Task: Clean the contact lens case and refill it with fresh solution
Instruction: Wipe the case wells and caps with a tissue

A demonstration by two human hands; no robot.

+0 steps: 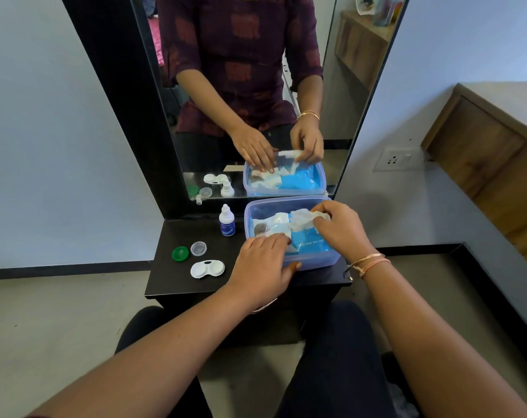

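The white contact lens case (207, 268) lies open on the black dresser shelf (177, 285), both wells uncapped. Its green cap (180, 254) and clear cap (198, 248) lie just behind it. A small white solution bottle (227, 221) with a blue label stands upright near the mirror. My right hand (340, 227) pinches a white wet wipe (304, 220) over the translucent blue plastic box (313, 262). My left hand (263, 267) presses flat on the blue wipes packet (309, 241) inside the box, thumb on the box's front rim.
A tall mirror (241, 86) in a black frame stands right behind the shelf and reflects the hands and objects. A wooden cabinet (491, 164) stands at the right. My knees are under the shelf's front edge.
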